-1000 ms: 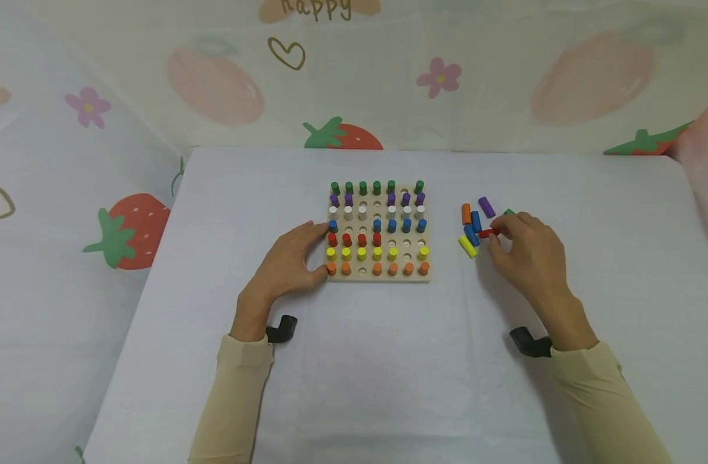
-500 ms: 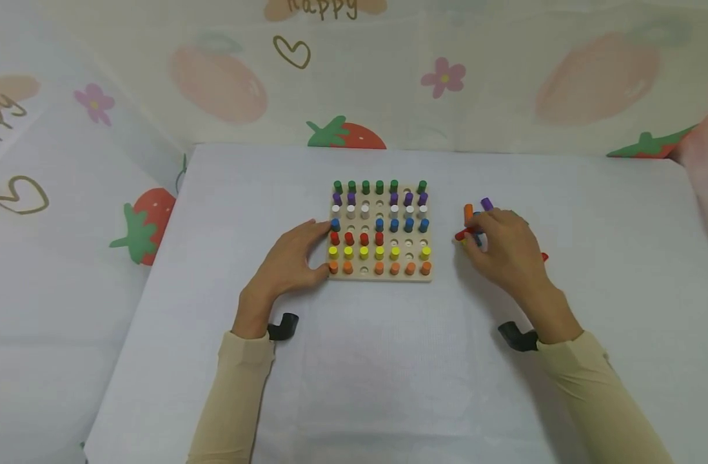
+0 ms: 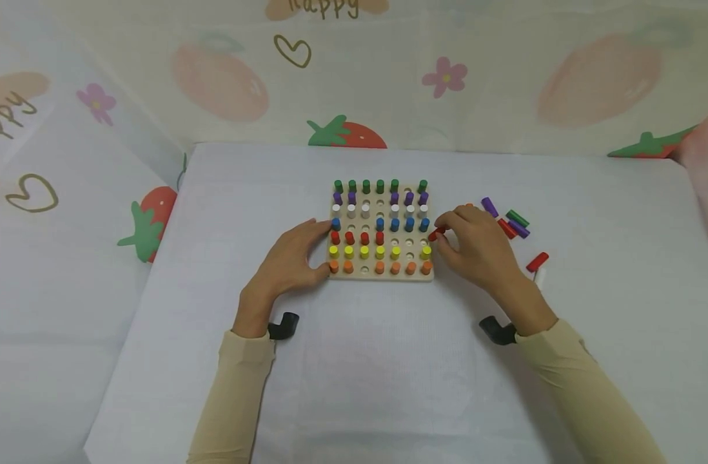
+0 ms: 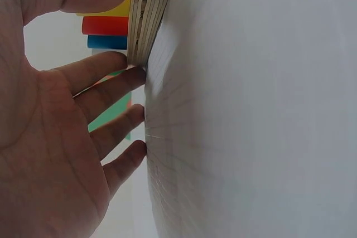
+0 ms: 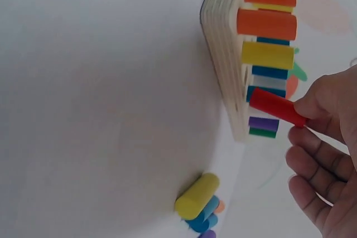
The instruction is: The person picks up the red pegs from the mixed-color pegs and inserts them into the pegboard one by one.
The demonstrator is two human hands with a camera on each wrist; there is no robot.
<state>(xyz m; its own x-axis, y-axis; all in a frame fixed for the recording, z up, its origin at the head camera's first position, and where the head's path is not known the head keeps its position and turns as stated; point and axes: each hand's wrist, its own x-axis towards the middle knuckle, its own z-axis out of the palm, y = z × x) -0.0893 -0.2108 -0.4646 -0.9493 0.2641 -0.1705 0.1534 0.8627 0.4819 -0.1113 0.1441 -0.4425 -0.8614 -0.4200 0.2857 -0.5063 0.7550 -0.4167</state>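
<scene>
A square wooden pegboard carries rows of green, purple, white, blue, red, yellow and orange pegs, with several bare holes among them. My left hand rests along its left side, thumb near the front corner and fingers spread farther back. In the left wrist view the thumb and first fingers are right at the board's layered edge. Thumb and fingertips of my right hand pinch a red peg, tilted, at the board's right edge near the end of the red row.
Right of the board lie loose pegs: purple, green, red, another red and a white one partly behind the wrist. A yellow peg and blue ones lie under the right hand. White cloth covers the table.
My right hand has picked up the red peg from the loose pile and carried it left to the board's edge. The left hand stays at the board's left side.
</scene>
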